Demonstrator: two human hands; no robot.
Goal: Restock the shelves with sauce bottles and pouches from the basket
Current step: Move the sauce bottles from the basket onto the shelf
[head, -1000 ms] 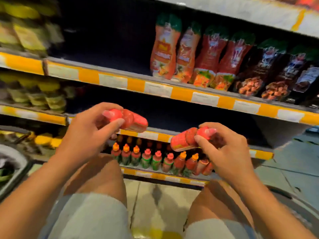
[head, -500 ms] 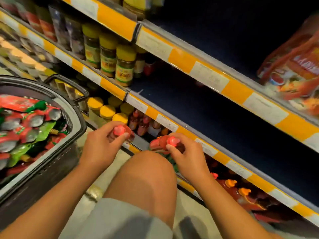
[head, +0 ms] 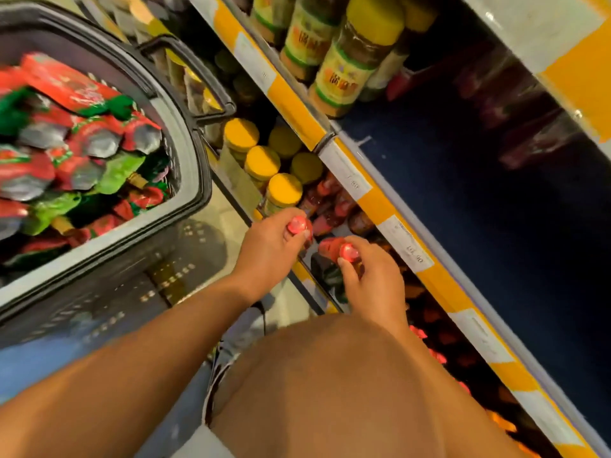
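A bare knee [head: 337, 385] fills the foreground, with the left forearm [head: 132, 358] crossing in front of it toward the shelving. Beyond the knee, the left hand [head: 267, 249] curls its fingers and thumb around the pink-capped top of a small red sauce bottle [head: 297, 225], held at the front edge of the lowest shelf. Just beside it, the right hand [head: 373, 282] grips a second red sauce bottle [head: 344, 250] in the same way, cap toward the camera; the two bottles lie near each other but apart. Both sit at the mouth of the bottom shelf, directly in front of a row of shelved red bottles [head: 330, 200] (their labels are too blurred to read). To the left of these stand yellow-lidded jars [head: 284, 188], clustered on the same level. A yellow-and-white price strip [head: 390, 219] runs diagonally along the shelf edge above the hands. Left of the hands, on the floor, stands the dark grey basket [head: 195, 166], its handle [head: 198, 71] folded toward the shelving; it holds a heap of red and green sauce pouches [head: 76, 143]. Farther up, the next shelf carries taller jars with yellow lids and green-bordered labels [head: 347, 61], beside a dark blue shelf board [head: 463, 193]. Dark red packs [head: 529, 127] lie dimly at its back.
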